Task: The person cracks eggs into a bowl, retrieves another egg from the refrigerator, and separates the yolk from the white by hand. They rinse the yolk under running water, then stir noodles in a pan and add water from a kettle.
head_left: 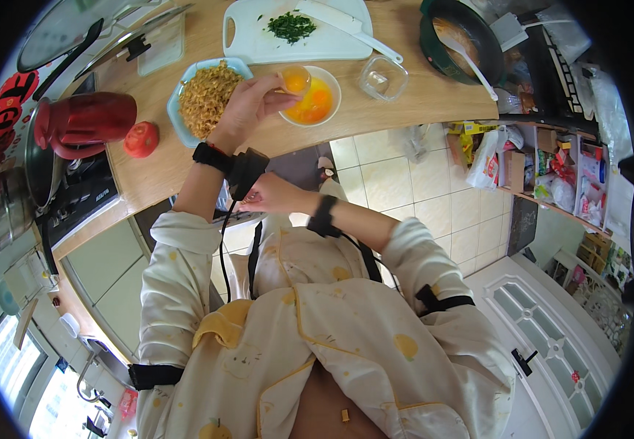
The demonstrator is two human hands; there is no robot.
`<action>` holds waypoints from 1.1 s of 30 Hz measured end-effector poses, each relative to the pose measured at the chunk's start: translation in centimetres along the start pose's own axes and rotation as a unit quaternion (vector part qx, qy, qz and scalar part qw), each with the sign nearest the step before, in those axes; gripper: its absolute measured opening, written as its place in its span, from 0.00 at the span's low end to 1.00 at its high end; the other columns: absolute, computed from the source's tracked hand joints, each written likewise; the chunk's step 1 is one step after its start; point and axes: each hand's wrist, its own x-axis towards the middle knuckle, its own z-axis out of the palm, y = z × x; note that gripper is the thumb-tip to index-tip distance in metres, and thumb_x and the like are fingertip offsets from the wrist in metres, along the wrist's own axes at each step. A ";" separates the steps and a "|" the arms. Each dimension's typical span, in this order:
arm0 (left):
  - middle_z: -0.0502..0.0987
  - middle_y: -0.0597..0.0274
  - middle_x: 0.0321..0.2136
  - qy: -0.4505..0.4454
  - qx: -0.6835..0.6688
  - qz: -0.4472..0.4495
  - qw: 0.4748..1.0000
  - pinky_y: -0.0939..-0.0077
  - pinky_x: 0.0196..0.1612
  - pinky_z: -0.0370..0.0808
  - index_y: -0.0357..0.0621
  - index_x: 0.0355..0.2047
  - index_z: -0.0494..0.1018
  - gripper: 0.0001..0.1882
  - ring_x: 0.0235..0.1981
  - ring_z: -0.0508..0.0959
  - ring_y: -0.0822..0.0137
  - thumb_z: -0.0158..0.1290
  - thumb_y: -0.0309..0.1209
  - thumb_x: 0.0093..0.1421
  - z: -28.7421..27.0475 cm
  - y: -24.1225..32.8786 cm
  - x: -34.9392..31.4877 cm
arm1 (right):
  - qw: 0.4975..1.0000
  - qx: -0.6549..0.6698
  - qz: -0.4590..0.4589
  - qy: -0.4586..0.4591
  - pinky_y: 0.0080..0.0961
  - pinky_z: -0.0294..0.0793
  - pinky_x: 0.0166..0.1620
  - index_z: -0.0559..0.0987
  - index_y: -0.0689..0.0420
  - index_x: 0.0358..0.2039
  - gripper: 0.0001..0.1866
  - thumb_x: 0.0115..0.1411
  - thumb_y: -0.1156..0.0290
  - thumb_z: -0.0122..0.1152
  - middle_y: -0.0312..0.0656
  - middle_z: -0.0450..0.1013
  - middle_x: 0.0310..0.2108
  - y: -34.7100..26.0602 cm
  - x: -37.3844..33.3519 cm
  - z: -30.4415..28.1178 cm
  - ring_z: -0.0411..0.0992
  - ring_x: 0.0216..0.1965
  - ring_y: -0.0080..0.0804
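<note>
My left hand (245,104) is closed on the rim of a small clear cup (304,77) with an egg yolk in it. The cup is over the upper left edge of a white bowl (337,83), where orange yolks (320,101) lie in clear egg white. Lower down, in front of my body, is my right hand (279,194). Its fingers are curled and partly covered by the black device on my left wrist, so whether they hold anything is hidden. Left of the bowl, a pale blue dish (179,126) holds a heap of brown, crumbly food (204,95).
A white cutting board (247,47) bears chopped greens (291,27) and a white knife (342,23). Right of the bowl are an empty clear container (383,78) and a dark pot (428,51) with a spoon. A tomato (141,139) sits beside a red jug (94,121).
</note>
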 end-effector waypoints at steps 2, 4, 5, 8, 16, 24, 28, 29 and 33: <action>0.75 0.49 0.40 0.008 0.001 -0.002 1.000 0.74 0.48 0.76 0.29 0.40 0.70 0.15 0.42 0.79 0.60 0.47 0.32 0.62 0.0 0.0 -0.2 | 0.997 -0.046 -0.055 0.011 0.23 0.76 0.37 0.77 0.60 0.39 0.11 0.55 0.72 0.61 0.41 0.76 0.31 1.6 2.6 1.6 0.77 0.31 0.29; 0.76 0.50 0.40 0.013 0.000 -0.001 1.000 0.75 0.47 0.76 0.28 0.40 0.70 0.15 0.41 0.79 0.61 0.47 0.32 0.61 -0.1 0.0 -0.2 | 0.990 -0.133 -0.036 0.034 0.26 0.76 0.34 0.76 0.61 0.37 0.07 0.58 0.75 0.56 0.42 0.76 0.31 2.2 3.3 1.2 0.76 0.29 0.29; 0.76 0.50 0.40 0.013 -0.001 0.002 1.000 0.75 0.47 0.76 0.28 0.41 0.69 0.15 0.41 0.79 0.61 0.48 0.32 0.61 0.0 -0.1 -0.3 | 0.994 -0.021 -0.007 0.103 0.27 0.75 0.34 0.76 0.62 0.37 0.07 0.59 0.75 0.54 0.42 0.76 0.30 2.0 2.9 0.7 0.76 0.29 0.29; 0.76 0.50 0.39 0.018 0.010 -0.003 1.000 0.76 0.47 0.77 0.27 0.42 0.69 0.17 0.40 0.80 0.62 0.49 0.32 0.61 0.2 -0.5 -0.4 | 0.917 0.254 0.124 0.281 0.29 0.75 0.37 0.75 0.63 0.39 0.10 0.62 0.73 0.49 0.41 0.75 0.29 -0.4 -2.2 -4.3 0.75 0.30 0.29; 0.78 0.50 0.39 0.083 0.206 0.060 0.973 0.79 0.39 0.78 0.31 0.45 0.73 0.21 0.34 0.81 0.67 0.57 0.32 0.54 1.7 -1.2 0.2 | 0.674 0.569 0.054 0.468 0.29 0.69 0.53 0.69 0.61 0.44 0.15 0.67 0.63 0.40 0.44 0.68 0.47 -6.5 -0.6 -11.9 0.68 0.47 0.31; 0.78 0.57 0.38 0.074 0.522 0.239 0.815 0.80 0.37 0.79 0.41 0.45 0.75 0.21 0.32 0.79 0.72 0.60 0.25 0.48 4.1 0.0 -0.6 | 0.641 0.654 0.031 0.400 0.30 0.71 0.51 0.67 0.61 0.45 0.15 0.68 0.64 0.39 0.45 0.67 0.46 -3.4 1.0 -12.9 0.68 0.47 0.35; 0.79 0.57 0.32 0.100 0.508 0.288 0.806 0.75 0.34 0.78 0.43 0.40 0.77 0.19 0.29 0.81 0.64 0.62 0.31 0.45 4.7 0.1 -0.4 | 0.629 0.677 0.029 0.381 0.28 0.73 0.49 0.67 0.61 0.45 0.13 0.67 0.66 0.41 0.45 0.67 0.45 -2.6 1.3 -13.1 0.69 0.45 0.34; 0.78 0.56 0.33 0.106 0.490 0.283 0.818 0.74 0.34 0.78 0.43 0.40 0.77 0.19 0.29 0.81 0.63 0.62 0.31 0.45 4.7 0.1 -0.4 | 0.627 0.683 0.025 0.374 0.27 0.73 0.49 0.67 0.61 0.45 0.12 0.67 0.67 0.41 0.45 0.67 0.45 -2.5 1.3 -13.2 0.69 0.45 0.34; 0.78 0.56 0.34 0.103 0.486 0.286 0.819 0.73 0.33 0.77 0.45 0.39 0.77 0.18 0.30 0.80 0.59 0.61 0.31 0.45 4.7 0.6 -0.4 | 0.612 0.683 0.038 0.396 0.27 0.74 0.49 0.66 0.61 0.47 0.13 0.67 0.68 0.41 0.46 0.67 0.46 -2.4 1.2 -13.3 0.69 0.46 0.35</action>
